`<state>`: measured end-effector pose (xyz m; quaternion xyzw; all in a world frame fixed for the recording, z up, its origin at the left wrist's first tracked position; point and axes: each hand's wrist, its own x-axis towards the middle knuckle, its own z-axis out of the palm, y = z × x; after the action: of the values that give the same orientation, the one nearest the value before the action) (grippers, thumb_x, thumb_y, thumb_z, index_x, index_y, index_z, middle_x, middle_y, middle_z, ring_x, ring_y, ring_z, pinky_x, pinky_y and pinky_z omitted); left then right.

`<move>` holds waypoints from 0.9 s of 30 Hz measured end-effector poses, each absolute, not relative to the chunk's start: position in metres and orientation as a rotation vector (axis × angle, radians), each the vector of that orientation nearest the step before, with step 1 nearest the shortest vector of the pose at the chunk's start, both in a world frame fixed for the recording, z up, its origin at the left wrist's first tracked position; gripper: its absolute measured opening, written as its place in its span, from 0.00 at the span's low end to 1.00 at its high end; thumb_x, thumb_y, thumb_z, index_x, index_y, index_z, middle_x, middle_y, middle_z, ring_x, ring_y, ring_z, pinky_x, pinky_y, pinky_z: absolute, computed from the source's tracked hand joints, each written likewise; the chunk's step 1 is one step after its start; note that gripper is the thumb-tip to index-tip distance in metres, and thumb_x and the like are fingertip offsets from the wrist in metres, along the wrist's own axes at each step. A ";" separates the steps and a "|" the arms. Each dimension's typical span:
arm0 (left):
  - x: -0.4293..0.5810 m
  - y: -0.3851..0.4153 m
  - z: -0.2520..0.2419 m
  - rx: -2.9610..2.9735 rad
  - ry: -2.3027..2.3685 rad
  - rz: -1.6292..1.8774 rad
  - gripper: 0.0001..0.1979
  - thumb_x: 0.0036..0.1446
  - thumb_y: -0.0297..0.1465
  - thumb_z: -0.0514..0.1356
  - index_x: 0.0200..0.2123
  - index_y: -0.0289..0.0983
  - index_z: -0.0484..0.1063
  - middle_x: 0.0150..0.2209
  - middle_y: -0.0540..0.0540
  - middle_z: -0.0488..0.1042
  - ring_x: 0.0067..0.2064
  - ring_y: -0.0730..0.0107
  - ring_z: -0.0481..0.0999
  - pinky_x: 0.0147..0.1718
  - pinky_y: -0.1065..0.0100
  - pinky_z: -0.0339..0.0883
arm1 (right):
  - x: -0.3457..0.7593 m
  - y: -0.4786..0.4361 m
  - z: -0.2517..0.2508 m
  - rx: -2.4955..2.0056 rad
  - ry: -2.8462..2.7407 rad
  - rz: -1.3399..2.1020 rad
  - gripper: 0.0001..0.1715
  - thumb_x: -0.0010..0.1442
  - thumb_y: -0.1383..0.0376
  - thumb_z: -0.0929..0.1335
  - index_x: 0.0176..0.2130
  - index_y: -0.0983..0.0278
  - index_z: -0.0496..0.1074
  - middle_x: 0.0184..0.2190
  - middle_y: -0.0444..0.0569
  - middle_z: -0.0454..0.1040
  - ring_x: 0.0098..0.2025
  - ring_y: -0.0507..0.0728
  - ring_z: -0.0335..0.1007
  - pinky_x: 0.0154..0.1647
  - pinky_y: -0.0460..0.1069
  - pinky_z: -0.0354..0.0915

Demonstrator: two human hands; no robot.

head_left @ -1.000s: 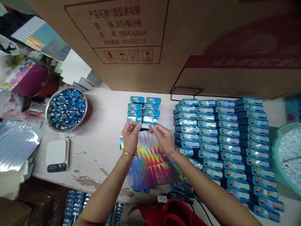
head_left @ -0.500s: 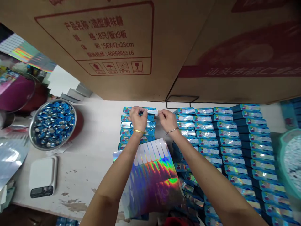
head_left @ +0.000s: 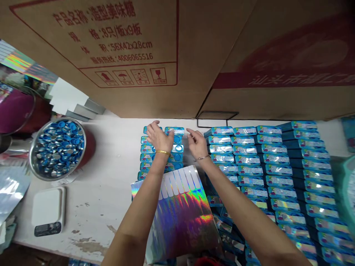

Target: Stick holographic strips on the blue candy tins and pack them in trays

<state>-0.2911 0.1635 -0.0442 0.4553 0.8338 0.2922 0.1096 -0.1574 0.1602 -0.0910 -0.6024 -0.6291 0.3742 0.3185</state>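
My left hand (head_left: 159, 140), with a gold bangle at the wrist, reaches over two short columns of small blue tins with its fingers spread, partly covering several of them. Just to its right lies the top tin (head_left: 174, 130) of the right column, a pale shiny strip along its face. My right hand (head_left: 198, 145) hovers beside that tin, fingers loosely apart and nothing visible in them. Under my forearms is a sheet of holographic stickers (head_left: 180, 225), with white rounded gaps along its top edge. It hides the lower ends of the columns.
Several rows of blue tins (head_left: 246, 160) with shiny strips fill the right side. A metal bowl of blue and silver caps (head_left: 31, 162) and a white scale (head_left: 46, 207) stand left. Large cardboard boxes (head_left: 155, 99) wall off the back; a teal basket (head_left: 348, 166) is far right.
Both hands have come away from the pale strip they held at the top tin; it now lies on that tin. My left fingers have spread and moved slightly left. The view has shifted slightly.
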 end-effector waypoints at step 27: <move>-0.358 -0.052 -0.004 2.191 1.984 0.252 0.10 0.63 0.27 0.53 0.42 0.41 0.74 0.49 0.41 0.75 0.45 0.58 0.71 0.39 0.57 0.60 | -0.197 0.014 -0.028 -1.390 -2.499 0.794 0.16 0.69 0.63 0.57 0.46 0.63 0.70 0.41 0.55 0.72 0.44 0.62 0.61 0.42 0.54 0.52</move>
<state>-0.3578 -0.0517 -0.0035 0.7358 0.6661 0.0847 0.0874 -0.1969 0.0145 -0.0285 -0.4665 -0.8390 0.2665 0.0869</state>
